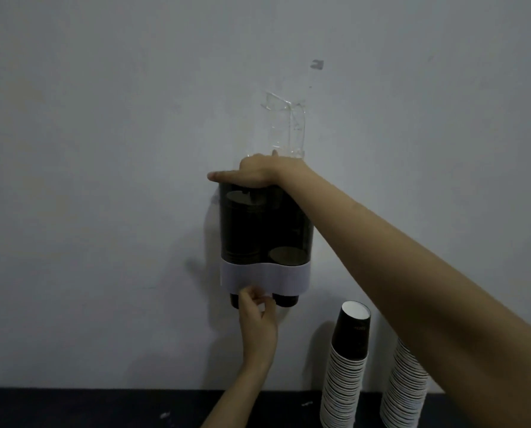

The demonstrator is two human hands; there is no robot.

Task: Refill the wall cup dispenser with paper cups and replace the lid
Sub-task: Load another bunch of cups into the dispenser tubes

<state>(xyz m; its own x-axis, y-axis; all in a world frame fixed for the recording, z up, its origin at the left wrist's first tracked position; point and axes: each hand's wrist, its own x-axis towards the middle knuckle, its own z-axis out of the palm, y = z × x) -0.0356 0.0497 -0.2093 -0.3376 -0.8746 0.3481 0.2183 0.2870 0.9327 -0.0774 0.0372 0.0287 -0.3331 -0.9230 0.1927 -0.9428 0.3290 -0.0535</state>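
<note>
Pressing flat on the dispenser (265, 230) top on the wall, the right hand (251, 174) lies spread while the left hand (256, 313) pinches a cup (234, 299) underneath; tugging hard could drag extra cups out, or elbow the cup stack (346, 372)

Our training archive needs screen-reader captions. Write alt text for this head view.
A right hand rests on top of a dark wall cup dispenser while the left hand touches its white base. Two stacks of paper cups stand at lower right.
</note>
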